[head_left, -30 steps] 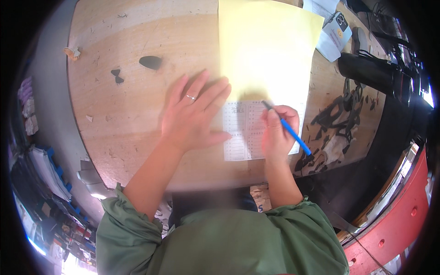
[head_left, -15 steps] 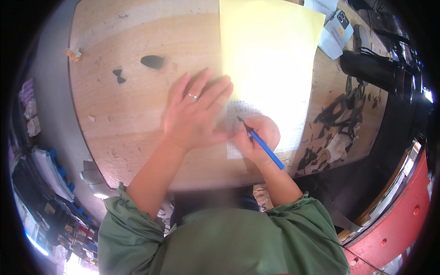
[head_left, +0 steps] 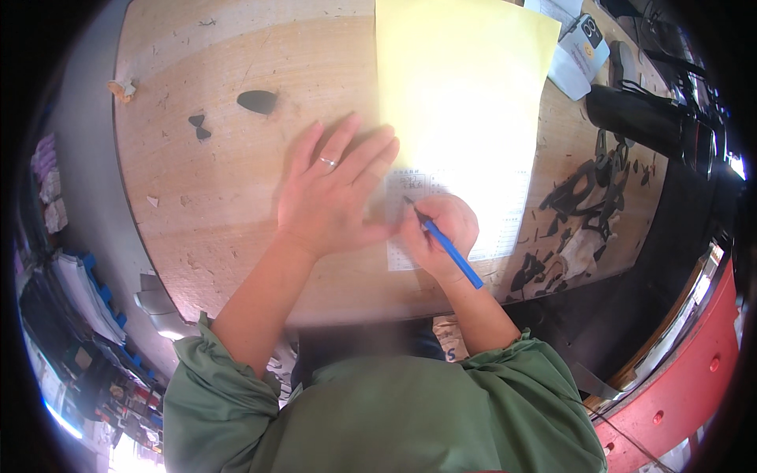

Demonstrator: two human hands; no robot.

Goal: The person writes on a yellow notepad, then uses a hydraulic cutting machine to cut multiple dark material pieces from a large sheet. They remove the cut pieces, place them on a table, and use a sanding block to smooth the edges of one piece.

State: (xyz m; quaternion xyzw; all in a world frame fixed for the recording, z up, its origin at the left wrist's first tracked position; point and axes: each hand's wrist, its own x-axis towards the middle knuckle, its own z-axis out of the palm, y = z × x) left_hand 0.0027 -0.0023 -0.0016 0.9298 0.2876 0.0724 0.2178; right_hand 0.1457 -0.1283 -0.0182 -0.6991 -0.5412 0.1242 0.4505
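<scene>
A blue pen (head_left: 456, 253) is pinched in my right hand (head_left: 444, 227), its dark tip pointing up and left at a printed form (head_left: 493, 206). The form's left part carries small marks and ruled lines; its right side is washed out by glare. A long yellow sheet (head_left: 461, 75) stretches away beyond the form, and I cannot tell whether the two are one piece. My left hand (head_left: 335, 189), with a ring on one finger, lies flat with fingers spread, on the wooden table and along the paper's left edge. Its thumb points toward the right hand.
Two dark cut pieces, a rounded one (head_left: 257, 102) and a bow-shaped one (head_left: 199, 127), lie at the left. Black scraps (head_left: 579, 189) and a crumpled white piece (head_left: 583, 251) cover the table's right. A phone (head_left: 584, 51) and a black cylindrical object (head_left: 635, 118) sit far right.
The pen tip has shifted slightly up and left with my right hand. The whole view has drifted a little; my left hand stays flat beside the paper.
</scene>
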